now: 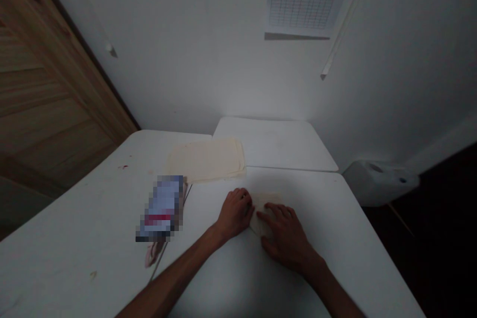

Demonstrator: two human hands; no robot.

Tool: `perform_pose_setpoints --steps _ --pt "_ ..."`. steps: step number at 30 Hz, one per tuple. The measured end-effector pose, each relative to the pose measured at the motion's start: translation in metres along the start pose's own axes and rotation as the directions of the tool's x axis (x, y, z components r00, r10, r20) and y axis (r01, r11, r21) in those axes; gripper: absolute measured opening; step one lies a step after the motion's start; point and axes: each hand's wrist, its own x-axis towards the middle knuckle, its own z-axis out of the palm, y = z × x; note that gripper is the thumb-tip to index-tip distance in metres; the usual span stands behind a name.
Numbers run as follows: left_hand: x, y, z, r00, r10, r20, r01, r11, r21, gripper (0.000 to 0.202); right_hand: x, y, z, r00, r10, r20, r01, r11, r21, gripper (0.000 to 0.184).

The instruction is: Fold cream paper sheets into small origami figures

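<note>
A thin, off-white folded sheet [266, 198], perhaps cloth, lies flat on the white table [223, 283] in front of me. My left hand [235, 212] is at the sheet's left edge, its fingers curled together and closed on that edge. My right hand [285, 231] rests palm down over the sheet's right part, fingers spread and open, fingertips touching it. The hands partly cover the sheet, so its full outline is hidden. Beyond my left hand lies a larger stack of cream sheets [204, 159] with rounded corners.
Left of my left forearm is a pixelated, phone-like object [162, 208] on a pinkish cloth [152, 253]. A second white tabletop [278, 144] adjoins behind, against the wall. A printed chart [305, 0] hangs there. A pale plastic container [380, 184] stands beyond the right edge.
</note>
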Motion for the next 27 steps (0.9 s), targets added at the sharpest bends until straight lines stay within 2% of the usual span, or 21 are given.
perform_pose_setpoints --steps 5,7,21,27 --pt "-0.001 0.001 0.001 1.000 -0.009 0.001 0.009 1.000 0.014 0.004 0.005 -0.001 -0.007 1.000 -0.012 0.002 0.012 1.000 -0.021 0.041" --pt "-0.001 0.001 0.001 1.000 -0.008 0.005 0.008 1.000 0.009 0.004 0.007 0.000 -0.006 1.000 -0.015 0.004 0.015 1.000 -0.025 0.040" --pt "0.000 0.001 0.001 1.000 -0.014 0.019 0.014 1.000 0.008 0.003 0.012 0.005 -0.008 0.999 -0.028 0.026 0.029 0.999 -0.024 0.049" --pt "-0.001 0.002 0.000 1.000 -0.019 0.021 0.019 1.000 0.010 0.003 0.015 0.007 -0.016 0.997 -0.051 0.062 0.052 0.998 -0.017 0.061"
